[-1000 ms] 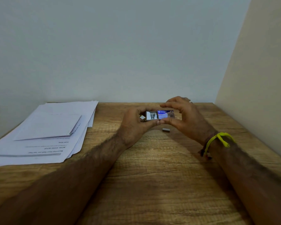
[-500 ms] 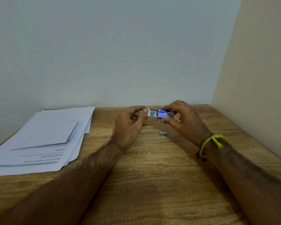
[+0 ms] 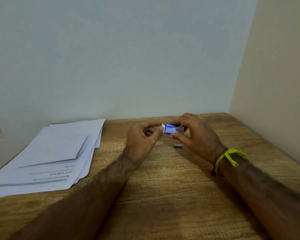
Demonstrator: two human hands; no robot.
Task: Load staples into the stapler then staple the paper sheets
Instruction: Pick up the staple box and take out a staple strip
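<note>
Above the wooden table (image 3: 163,187), the right hand (image 3: 196,137) pinches a small blue-and-white staple box (image 3: 171,128); the left hand (image 3: 142,137) touches its end, perhaps gripping it. White paper sheets (image 3: 50,153) lie left.

- My forearms are bare and hairy, with no sleeves in sight.
- On my right wrist, right of frame centre, I wear a yellow cord band (image 3: 227,155), knotted with two loose ends.
- Below it sits a thin dark thread band (image 3: 214,171).

Blue staple box (image 3: 171,128) held aloft; staple strip (image 3: 178,145) lies below; papers (image 3: 55,153) left.
</note>
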